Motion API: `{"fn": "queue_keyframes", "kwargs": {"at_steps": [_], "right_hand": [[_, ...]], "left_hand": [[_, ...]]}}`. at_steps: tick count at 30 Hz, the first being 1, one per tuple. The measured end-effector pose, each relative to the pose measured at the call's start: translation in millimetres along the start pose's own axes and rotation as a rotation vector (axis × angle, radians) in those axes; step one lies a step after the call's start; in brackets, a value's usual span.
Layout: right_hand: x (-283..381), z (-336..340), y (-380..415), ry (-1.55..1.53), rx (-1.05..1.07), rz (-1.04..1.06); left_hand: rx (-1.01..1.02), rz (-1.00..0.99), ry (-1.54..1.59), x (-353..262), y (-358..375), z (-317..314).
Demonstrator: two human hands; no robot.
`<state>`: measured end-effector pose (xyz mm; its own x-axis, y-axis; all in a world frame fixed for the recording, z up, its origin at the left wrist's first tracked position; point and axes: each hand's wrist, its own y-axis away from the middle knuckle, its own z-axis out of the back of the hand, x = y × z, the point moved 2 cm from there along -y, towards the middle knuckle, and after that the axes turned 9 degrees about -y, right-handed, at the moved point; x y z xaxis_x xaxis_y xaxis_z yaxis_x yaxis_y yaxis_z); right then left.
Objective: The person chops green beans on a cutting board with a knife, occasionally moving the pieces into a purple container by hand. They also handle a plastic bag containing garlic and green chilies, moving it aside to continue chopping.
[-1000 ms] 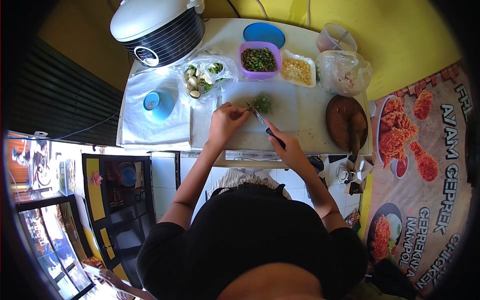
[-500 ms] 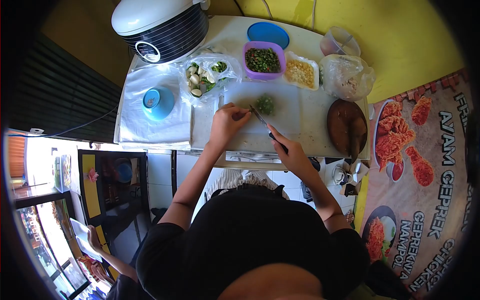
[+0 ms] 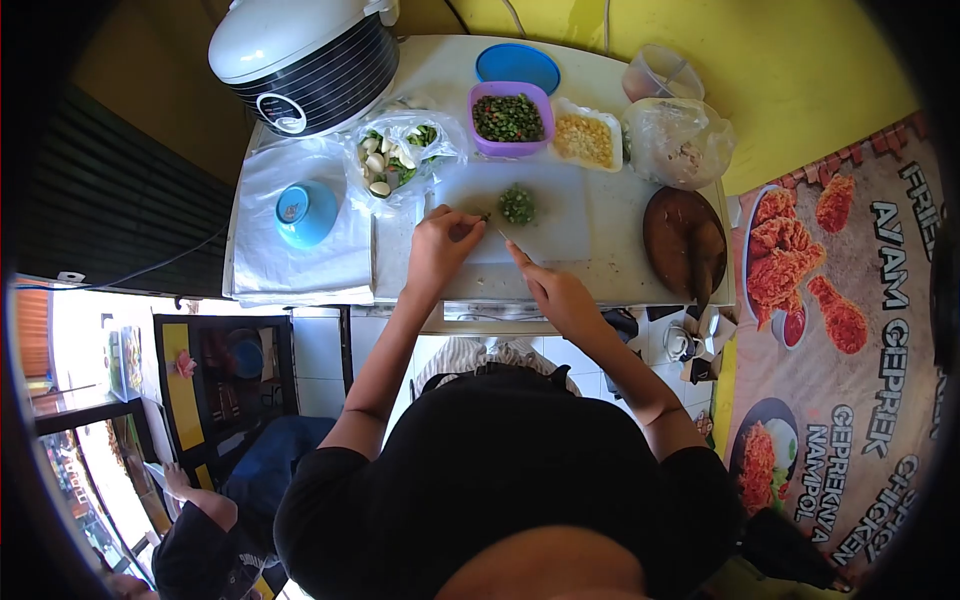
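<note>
Over the left part of the white cutting board point(image 3: 565, 235), my left hand point(image 3: 441, 245) pinches a small green piece point(image 3: 486, 215) between its fingertips. My right hand point(image 3: 556, 293) grips a knife point(image 3: 503, 234), its blade pointing up and left toward that piece without clearly touching it. A small pile of chopped greens point(image 3: 516, 204) lies on the board just right of the fingertips. Behind the board are a purple container point(image 3: 510, 149) of chopped green vegetables and a white tray of chopped yellowish pieces point(image 3: 584, 139). A plastic bag point(image 3: 398, 152) with garlic and greens lies at the back left.
A blue bowl point(image 3: 305, 213) sits upside down on white sheets point(image 3: 330, 270), below a rice cooker point(image 3: 305, 65). At the right are a brown mortar point(image 3: 660, 243) with a pestle point(image 3: 708, 256) and a filled plastic bag point(image 3: 680, 145). Another person point(image 3: 205, 535) is at the lower left.
The view has shifted slightly, moving the table items left in the frame. My right hand and knife have turned and come nearer the board's front edge. The other person's body shows more.
</note>
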<state>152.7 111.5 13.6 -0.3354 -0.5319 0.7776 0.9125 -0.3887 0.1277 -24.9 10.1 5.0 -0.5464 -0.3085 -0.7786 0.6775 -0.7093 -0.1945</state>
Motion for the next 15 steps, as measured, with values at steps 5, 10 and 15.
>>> {"fn": "queue_keyframes", "kwargs": {"at_steps": [5,10,15], "right_hand": [[-2.8,21.0,3.5,0.097,-0.020,0.082],[1.9,29.0,-15.2,-0.171,-0.219,0.121],[-1.3,25.5,-48.0,-0.317,-0.306,0.121]], "left_hand": [[-0.136,0.003,0.016,6.1,9.0,0.8],[-0.209,-0.014,0.001,-0.5,12.2,2.8],[-0.269,-0.007,0.037,-0.7,14.3,5.0]]}}
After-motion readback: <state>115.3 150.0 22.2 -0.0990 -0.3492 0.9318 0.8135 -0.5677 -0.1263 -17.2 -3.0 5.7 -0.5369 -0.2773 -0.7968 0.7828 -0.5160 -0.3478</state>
